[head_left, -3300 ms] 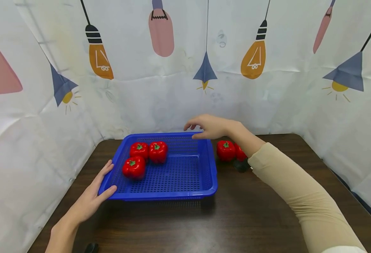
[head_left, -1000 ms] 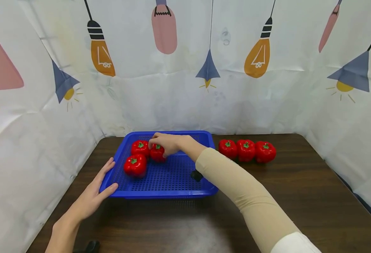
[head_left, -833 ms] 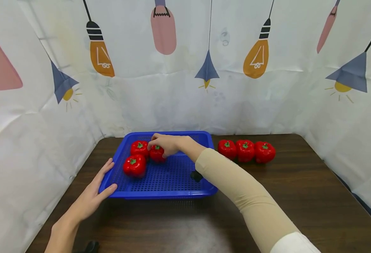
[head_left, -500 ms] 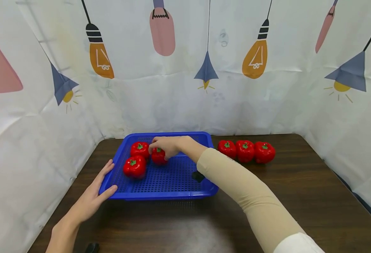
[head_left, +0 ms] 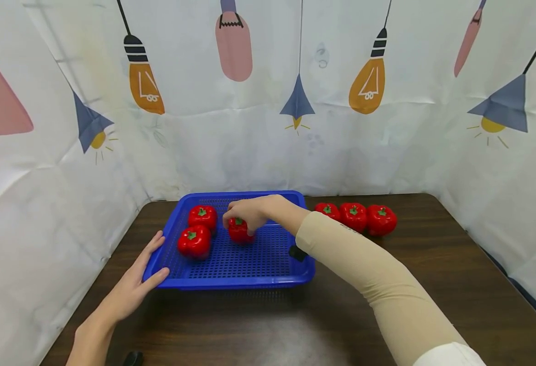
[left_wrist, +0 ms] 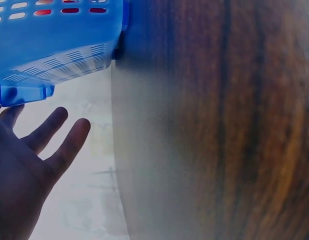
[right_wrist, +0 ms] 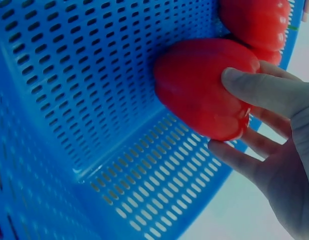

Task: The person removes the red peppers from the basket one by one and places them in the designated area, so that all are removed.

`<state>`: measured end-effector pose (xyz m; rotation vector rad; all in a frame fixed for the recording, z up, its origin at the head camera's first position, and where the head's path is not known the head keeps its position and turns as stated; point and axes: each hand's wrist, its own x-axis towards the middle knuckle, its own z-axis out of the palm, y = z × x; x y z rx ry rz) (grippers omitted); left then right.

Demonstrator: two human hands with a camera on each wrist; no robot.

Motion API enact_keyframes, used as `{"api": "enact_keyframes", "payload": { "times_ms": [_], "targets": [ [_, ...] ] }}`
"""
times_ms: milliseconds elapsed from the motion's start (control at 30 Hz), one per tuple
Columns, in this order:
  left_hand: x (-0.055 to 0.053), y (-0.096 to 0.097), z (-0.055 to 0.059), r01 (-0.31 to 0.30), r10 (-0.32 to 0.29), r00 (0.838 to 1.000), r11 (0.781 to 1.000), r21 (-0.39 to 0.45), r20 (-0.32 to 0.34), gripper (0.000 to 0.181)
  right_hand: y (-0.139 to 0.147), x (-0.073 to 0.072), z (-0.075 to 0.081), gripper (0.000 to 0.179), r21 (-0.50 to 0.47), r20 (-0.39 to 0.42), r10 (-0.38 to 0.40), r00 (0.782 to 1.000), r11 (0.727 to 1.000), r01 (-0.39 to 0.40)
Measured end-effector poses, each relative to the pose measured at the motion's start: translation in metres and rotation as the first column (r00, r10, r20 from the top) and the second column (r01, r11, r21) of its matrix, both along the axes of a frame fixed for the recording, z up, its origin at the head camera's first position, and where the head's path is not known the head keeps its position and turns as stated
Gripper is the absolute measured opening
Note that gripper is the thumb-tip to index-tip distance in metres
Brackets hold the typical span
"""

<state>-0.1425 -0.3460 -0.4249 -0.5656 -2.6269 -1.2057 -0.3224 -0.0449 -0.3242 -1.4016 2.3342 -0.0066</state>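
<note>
In the head view my right hand [head_left: 254, 209] grips a red bell pepper [head_left: 240, 231] inside the blue basket [head_left: 231, 282]. The right wrist view shows the thumb [right_wrist: 264, 87] on one side of this pepper [right_wrist: 202, 90] and the fingers around the other. Two more red bell peppers, one farther back [head_left: 202, 217] and one nearer [head_left: 194, 242], sit at the basket's left, apart from the held one. My left hand [head_left: 132, 282] rests at the basket's left rim, thumb on the front corner. Its fingers [left_wrist: 69, 145] are straight and spread in the left wrist view.
Three red bell peppers [head_left: 353, 217] stand in a row on the dark wood table [head_left: 268, 325], right of the basket, the leftmost partly covered by my right sleeve [head_left: 373, 272]. A white curtain [head_left: 249, 152] printed with lamps hangs around the table.
My right hand has come down from above the basket's back rim and taken hold of a bell pepper. It has shifted that pepper right and slightly nearer. My left hand stays put.
</note>
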Motion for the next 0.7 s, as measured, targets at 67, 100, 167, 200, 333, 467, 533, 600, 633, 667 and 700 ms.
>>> {"api": "enact_keyframes", "payload": {
  "times_ms": [67,100,167,200,333,467,533,600,633,667,700],
  "targets": [
    [0.0,0.0,0.0,-0.001,0.001,1.0,1.0,0.0,-0.001,0.073,0.003,0.001,0.003,0.058,-0.001,0.005,0.014,1.0,1.0,-0.014],
    [0.0,0.0,0.0,-0.001,0.001,1.0,1.0,0.0,-0.002,0.073,0.004,0.002,0.005,0.058,-0.004,0.008,0.021,1.0,1.0,-0.021],
    [0.0,0.0,0.0,0.0,0.0,1.0,1.0,0.001,-0.002,0.073,0.007,0.003,0.009,0.058,-0.015,0.01,0.037,0.999,0.999,-0.036],
    [0.0,0.0,0.0,0.0,0.0,1.0,1.0,0.001,-0.002,0.073,0.009,0.003,0.011,0.057,-0.023,0.012,0.042,0.999,0.999,-0.042],
    [0.0,0.0,0.0,-0.004,0.004,1.0,1.0,0.001,-0.002,0.073,0.016,0.006,0.017,0.057,-0.053,0.002,0.066,0.998,0.996,-0.066],
    [0.0,0.0,0.0,-0.003,0.003,1.0,1.0,0.002,0.002,0.073,0.027,0.01,0.024,0.057,-0.06,-0.01,0.081,0.997,0.995,-0.081],
    [0.0,0.0,0.0,0.0,0.0,1.0,1.0,0.003,0.003,0.073,0.033,0.012,0.027,0.056,-0.065,-0.004,0.082,0.997,0.995,-0.082],
    [0.0,0.0,0.0,0.001,-0.001,1.0,1.0,0.004,0.004,0.073,0.04,0.014,0.03,0.055,-0.074,0.0,0.083,0.997,0.994,-0.083],
    [0.0,0.0,0.0,0.001,-0.001,1.0,1.0,0.004,0.003,0.073,0.043,0.015,0.031,0.055,-0.081,0.006,0.084,0.996,0.993,-0.083],
    [0.0,0.0,0.0,0.002,-0.002,1.0,1.0,0.005,0.003,0.073,0.047,0.016,0.033,0.055,-0.09,0.012,0.085,0.996,0.992,-0.084],
    [0.0,-0.001,0.0,0.004,-0.004,1.0,1.0,0.006,0.002,0.073,0.051,0.017,0.034,0.054,-0.099,0.016,0.088,0.996,0.991,-0.086]
  ]
}}
